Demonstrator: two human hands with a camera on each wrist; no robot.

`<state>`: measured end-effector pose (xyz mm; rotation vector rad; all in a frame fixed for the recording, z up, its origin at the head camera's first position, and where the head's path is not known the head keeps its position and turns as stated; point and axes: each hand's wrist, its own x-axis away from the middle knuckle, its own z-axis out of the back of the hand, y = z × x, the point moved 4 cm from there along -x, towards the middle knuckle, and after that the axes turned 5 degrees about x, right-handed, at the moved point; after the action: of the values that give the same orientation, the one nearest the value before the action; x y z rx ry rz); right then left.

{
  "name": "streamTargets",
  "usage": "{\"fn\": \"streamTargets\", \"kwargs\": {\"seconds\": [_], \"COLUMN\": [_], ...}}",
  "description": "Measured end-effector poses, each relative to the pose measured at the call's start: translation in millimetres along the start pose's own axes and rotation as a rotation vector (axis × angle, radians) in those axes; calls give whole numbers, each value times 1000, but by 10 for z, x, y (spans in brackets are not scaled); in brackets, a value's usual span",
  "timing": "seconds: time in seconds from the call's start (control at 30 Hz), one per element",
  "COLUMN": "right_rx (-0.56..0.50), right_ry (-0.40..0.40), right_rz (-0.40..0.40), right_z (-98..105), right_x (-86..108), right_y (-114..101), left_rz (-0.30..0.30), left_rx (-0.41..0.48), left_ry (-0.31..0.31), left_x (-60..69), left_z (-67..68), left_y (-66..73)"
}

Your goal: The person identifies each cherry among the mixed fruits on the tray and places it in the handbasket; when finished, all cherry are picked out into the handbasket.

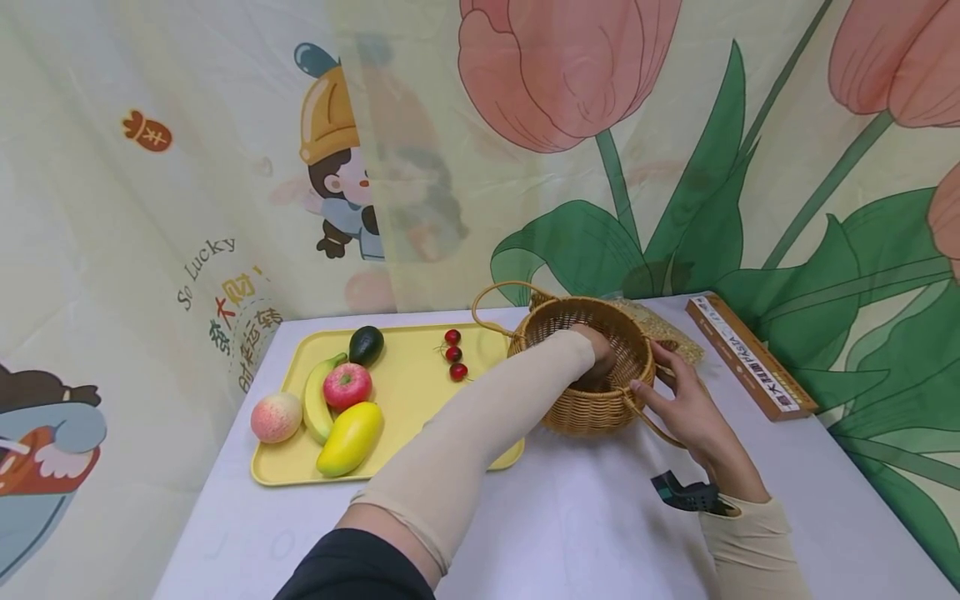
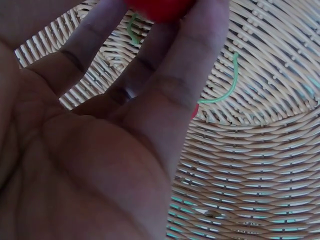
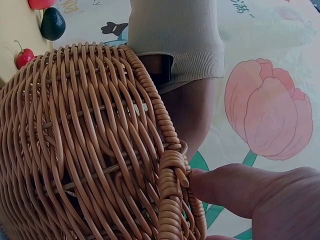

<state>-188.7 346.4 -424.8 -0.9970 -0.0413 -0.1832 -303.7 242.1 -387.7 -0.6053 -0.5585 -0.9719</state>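
My left hand [image 1: 598, 357] reaches down inside a brown wicker basket [image 1: 588, 417]. In the left wrist view its thumb and fingers pinch a red cherry [image 2: 162, 7] above the woven bottom. Another cherry [image 2: 195, 111], mostly hidden behind a finger, shows a green stem. At the basket's right side, my right hand [image 1: 693, 412] grips the rim near a loop handle, thumb against the wrapped edge in the right wrist view. Left of the basket, several small red cherries [image 1: 453, 354] lie in a line on a yellow tray [image 1: 408, 392].
On the tray's left part sit an avocado [image 1: 366, 345], a banana [image 1: 317, 400], an apple [image 1: 347, 386], a peach [image 1: 276, 417] and a mango [image 1: 350, 439]. Behind the basket lies a clear bag of pale grains [image 1: 660, 325]. A long pasta box [image 1: 750, 357] stands at the right edge.
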Motion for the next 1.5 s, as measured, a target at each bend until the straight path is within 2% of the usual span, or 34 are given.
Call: {"fn": "streamTargets", "kwargs": {"seconds": [0.17,0.4,0.53,0.63,0.7,0.83,0.93,1.03,1.13,1.23,1.37,1.43,1.5], "right_rx": [5,16,11,1,1,6,2,-2,1,4,5,3,6], "right_ry": [-8,-23,-25,-27,-31,-41,-48,-56,-58,-54,-47,-47,-48], "right_rz": [2,10,27,23,14,8,2,-2,8,19,4,-9,-18], "right_z": [-33,-52,-41,-40,-40,-18,5,15,13,11,10,10,11], "right_x": [-26,-64,-67,-62,-62,-50,-27,-6,0,-5,-13,-13,-13], "right_y": [-14,-56,-74,-83,-83,-78,-60,-35,-22,-22,-19,-13,-9], "left_rz": [13,-11,-10,-41,-95,-211,-255,-312,-365,-363,-289,-233,-169], "left_rx": [24,87,228,361,439,527,551,577,604,630,712,752,758], "left_ry": [3,-23,-20,7,52,237,365,467,567,660,733,726,694], "left_x": [28,140,201,228,254,358,523,743,965,1149,1299,1324,1314], "left_z": [-36,-54,-51,-42,-22,61,111,91,-21,-208,-558,-762,-965], "left_y": [-32,-130,-198,-265,-314,-415,-473,-518,-599,-749,-1017,-1136,-1232]}}
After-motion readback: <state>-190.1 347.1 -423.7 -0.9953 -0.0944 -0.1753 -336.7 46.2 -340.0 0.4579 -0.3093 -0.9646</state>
